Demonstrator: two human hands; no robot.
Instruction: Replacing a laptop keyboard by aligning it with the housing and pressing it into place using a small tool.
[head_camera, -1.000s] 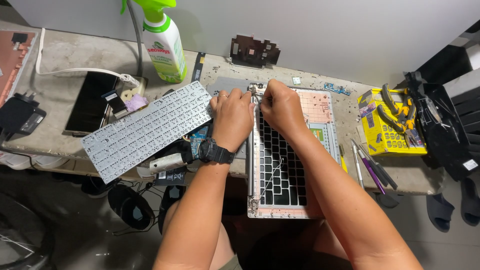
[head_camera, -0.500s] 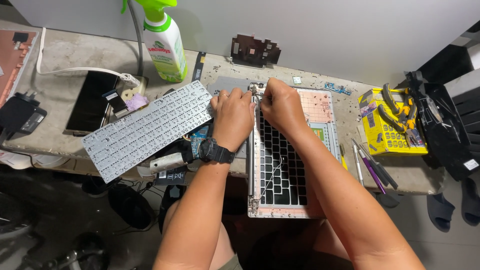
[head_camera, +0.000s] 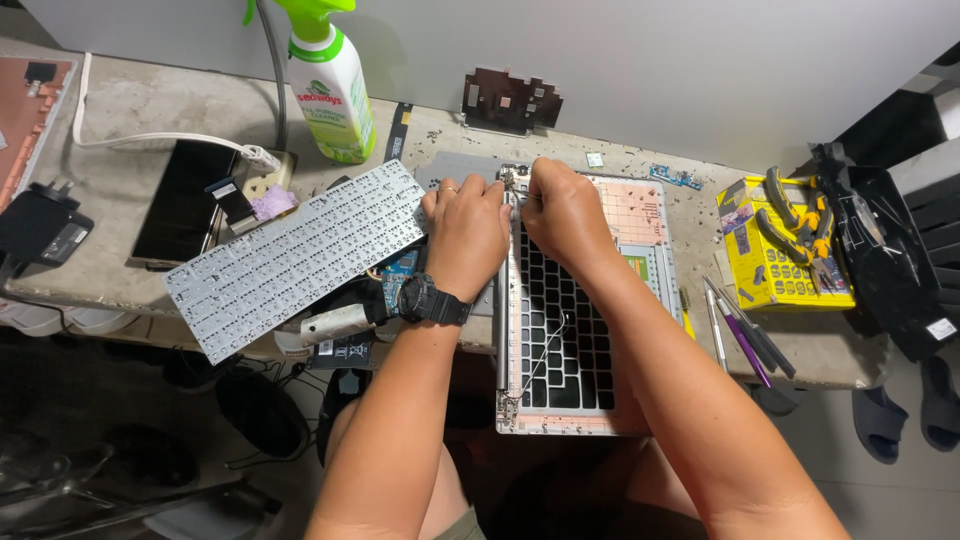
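Both hands (head_camera: 467, 232) (head_camera: 563, 212) pinch (grip tight) laptop shell's (head_camera: 640, 262) corner hinge (head_camera: 512, 182).

Loose keyboard (head_camera: 295, 258) blocks left; tools (head_camera: 740, 335) right; bench (head_camera: 600, 135) behind free.

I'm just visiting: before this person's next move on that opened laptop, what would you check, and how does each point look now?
1. Both hands on the hinge corner: left hand and right hand meet there. Ok.
2. Laptop shell fully on the bench: its near end overhangs the edge. Not ok.
3. Loose thin cable clear of the hands: ok.
4. Detached keyboard out of the way: touches the left hand. Not ok.
5. Grip of the fingers: hidden. Cannot tell.
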